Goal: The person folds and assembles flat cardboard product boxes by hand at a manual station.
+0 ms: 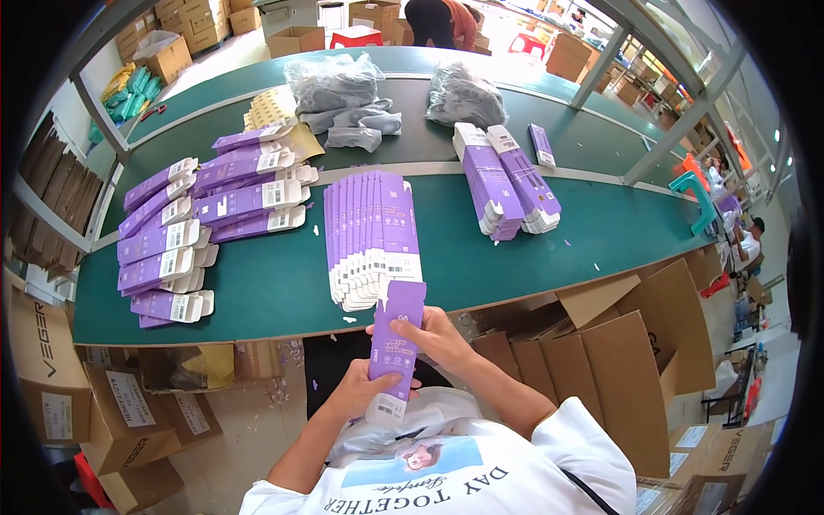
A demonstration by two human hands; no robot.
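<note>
A flat purple and white carton (396, 343) is held upright before my chest, just off the table's near edge. My left hand (365, 388) grips its lower left side, thumb across the front. Higher up on the right side, my right hand (433, 336) holds it with the thumb on the printed face. Right beyond it, a fanned row of flat purple cartons (371, 227) lies on the green table (283, 296). The fingers behind the carton are mostly hidden.
Stacked purple boxes (249, 199) cover the table's left side; bundled purple cartons (491, 184) lie right of centre. Grey items in plastic bags (468, 93) rest farther back. Large open cardboard boxes (601, 369) crowd the floor at right. A person (438, 21) bends over beyond the table.
</note>
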